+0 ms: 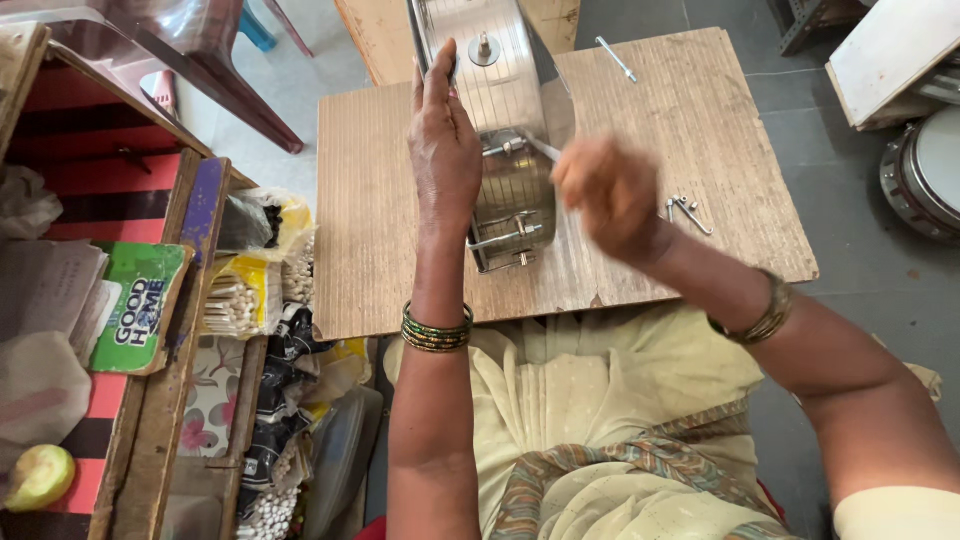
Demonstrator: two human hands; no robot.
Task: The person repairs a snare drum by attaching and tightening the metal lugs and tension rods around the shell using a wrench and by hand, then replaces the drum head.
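A shiny metal drum shell point(505, 110) stands on its edge on a wooden board point(380, 230), with small lugs and hooks along its side. My left hand point(443, 145) lies flat against the shell's left side, fingers straight and pointing away from me. My right hand point(607, 195), blurred by motion, is closed around a thin metal tool point(545, 150) whose tip meets a lug on the shell. Green bangles sit on my left wrist and a gold one on my right.
Loose metal hooks point(687, 210) and a long bolt point(617, 58) lie on the board's right half. Bags of small white parts point(250, 295) and a wooden crate point(150, 330) crowd my left. Another drum point(925, 175) rests on the floor at right. A plastic chair point(190, 50) stands behind.
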